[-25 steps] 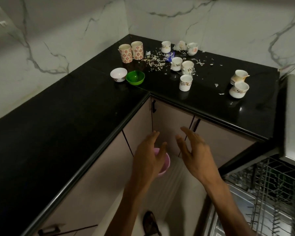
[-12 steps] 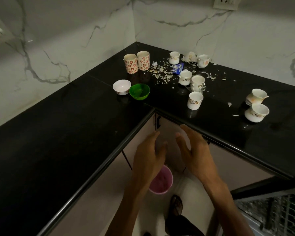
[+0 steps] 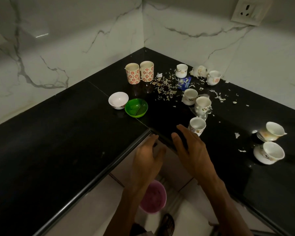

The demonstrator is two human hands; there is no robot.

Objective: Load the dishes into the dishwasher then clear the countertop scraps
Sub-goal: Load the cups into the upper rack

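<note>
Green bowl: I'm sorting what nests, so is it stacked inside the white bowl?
No, the green bowl sits on the countertop beside the white bowl, not inside it.

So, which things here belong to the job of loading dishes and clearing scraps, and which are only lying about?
Belong to the job:
- floral mugs
- white bowl
- green bowl
- nearest cup
- cups on saucers
- scraps
- left hand and right hand, both empty

Only lying about:
- wall socket
- pink bucket on the floor

black countertop (image 3: 58, 142) carries cups (image 3: 197, 125), bowls (image 3: 136, 108), mugs (image 3: 132, 73), scattered scraps (image 3: 165, 90).
</note>
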